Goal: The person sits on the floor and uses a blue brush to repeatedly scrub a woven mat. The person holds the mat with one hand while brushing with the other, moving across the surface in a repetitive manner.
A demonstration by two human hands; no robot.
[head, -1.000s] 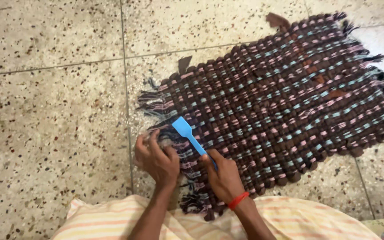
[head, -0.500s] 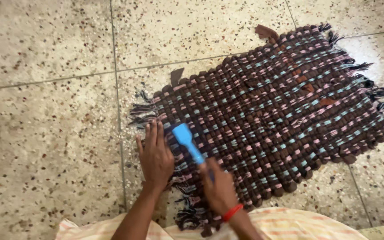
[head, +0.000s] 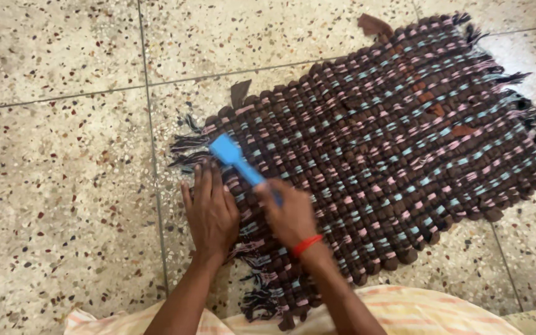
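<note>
Speckled terrazzo floor point(head: 63, 186) fills the scene, with a woven mat point(head: 379, 136) of brown, pink and light blue strips lying slantwise across it, from near the person out to the far right.

Since half a second ago the blue brush point(head: 234, 160) has moved up and to the left: its flat head now sits at the mat's left fringe point(head: 187, 146), farther from the person than before. The right hand point(head: 286, 214) has followed it and looks blurred with motion. The left hand point(head: 211, 211) has hardly shifted and stays flat on the mat's left edge.

The left hand lies palm down, fingers point(head: 206, 180) straight and close together, pointing away, pressing the fringe end against the floor and holding nothing. The right hand is just beside it to the right, fingers curled tight round the brush handle, a red band point(head: 307, 245) on its wrist. Both forearms reach out from over striped cloth point(head: 404, 310) at the near edge.
</note>
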